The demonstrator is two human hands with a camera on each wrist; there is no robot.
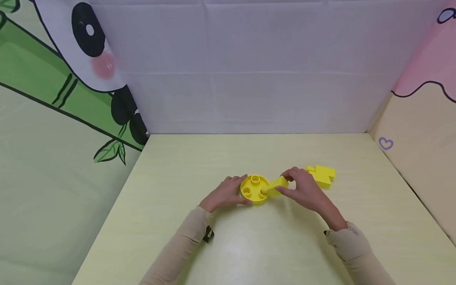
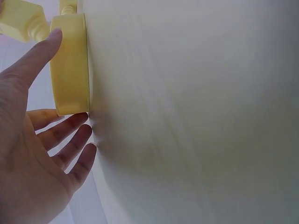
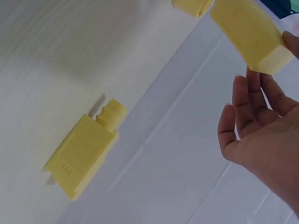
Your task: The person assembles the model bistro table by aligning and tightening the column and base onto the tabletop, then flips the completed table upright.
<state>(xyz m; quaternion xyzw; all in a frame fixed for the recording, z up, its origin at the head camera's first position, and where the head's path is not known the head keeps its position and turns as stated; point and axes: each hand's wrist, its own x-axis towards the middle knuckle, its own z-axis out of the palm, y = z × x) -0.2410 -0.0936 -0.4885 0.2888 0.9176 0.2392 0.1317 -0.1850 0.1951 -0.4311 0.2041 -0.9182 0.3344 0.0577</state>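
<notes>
Head view, on my feed: 1 round yellow base (image 1: 254, 188), flat on the table (image 1: 249, 245), held between thumb and fingers of the left hand (image 1: 228, 193); 1 yellow block (image 1: 277, 186), pinched by the right hand (image 1: 303, 188), the nearer hand; block left of those fingers, long axis slanting down-left toward the base's right-hand socket (image 1: 263, 193).
Left wrist view: thumb on the base's side, fingers opposite; I cannot tell whether the peg (image 2: 38, 30) is seated.
Right wrist view: block at the fingertips; 1 loose block (image 3: 83, 151), stamped 148, well apart.
</notes>
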